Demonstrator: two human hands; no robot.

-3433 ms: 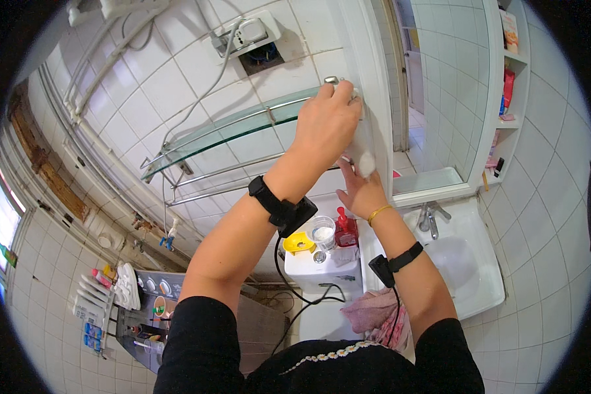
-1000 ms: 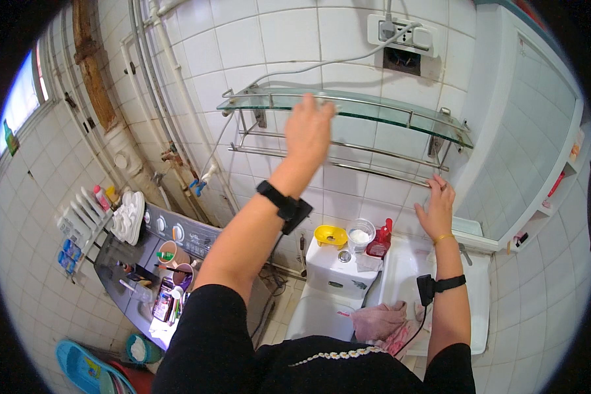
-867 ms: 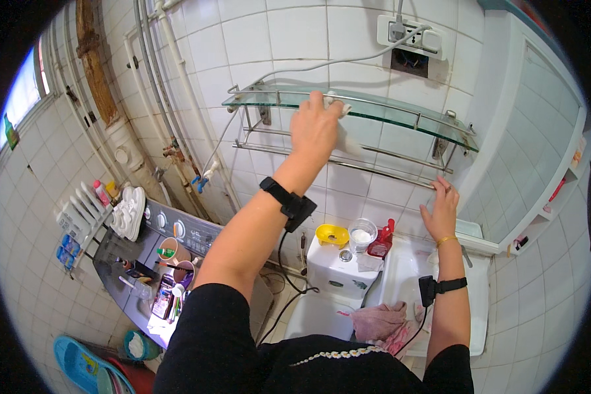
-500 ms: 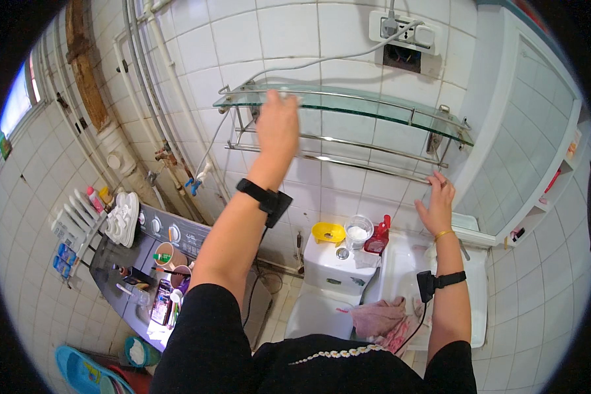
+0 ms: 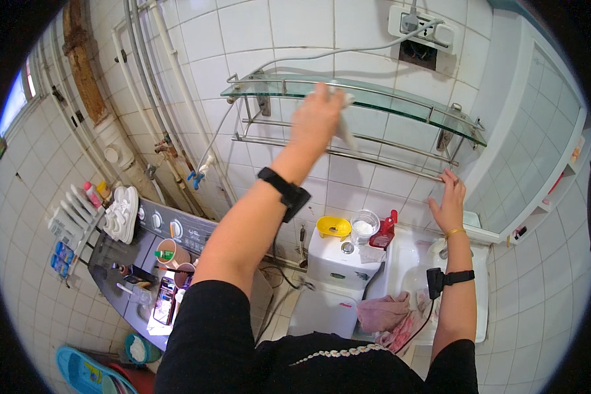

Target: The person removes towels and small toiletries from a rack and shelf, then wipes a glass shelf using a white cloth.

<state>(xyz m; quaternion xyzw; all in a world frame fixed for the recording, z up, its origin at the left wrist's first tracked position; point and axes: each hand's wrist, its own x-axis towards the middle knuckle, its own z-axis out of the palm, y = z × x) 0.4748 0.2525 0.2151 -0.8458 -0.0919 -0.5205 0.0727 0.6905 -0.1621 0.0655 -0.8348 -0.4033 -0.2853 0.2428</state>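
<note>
A glass shelf [image 5: 387, 105] with metal rails is fixed to the tiled wall. My left hand [image 5: 317, 119] is up at the shelf's front edge, left of its middle. Its fingers close on a whitish cloth [image 5: 346, 134], part of which hangs below the glass; the rest is hidden behind the hand. Lower right, my right hand [image 5: 448, 202] has its fingertips against the right end of the lower metal rail [image 5: 400, 169], thumb spread apart, holding nothing I can see.
Below stands a toilet [image 5: 338, 272] with a yellow dish [image 5: 333, 227], a clear tub [image 5: 364, 226] and a red bottle [image 5: 387, 230] on its tank. A sink [image 5: 476, 295] and mirror cabinet [image 5: 538, 131] are right. Left, a washing machine [image 5: 111, 262] bears cups and a phone.
My left hand has slid right along the shelf edge, and the cloth now shows hanging below it. My right hand stays by the rail's right end. The view has shifted slightly.
</note>
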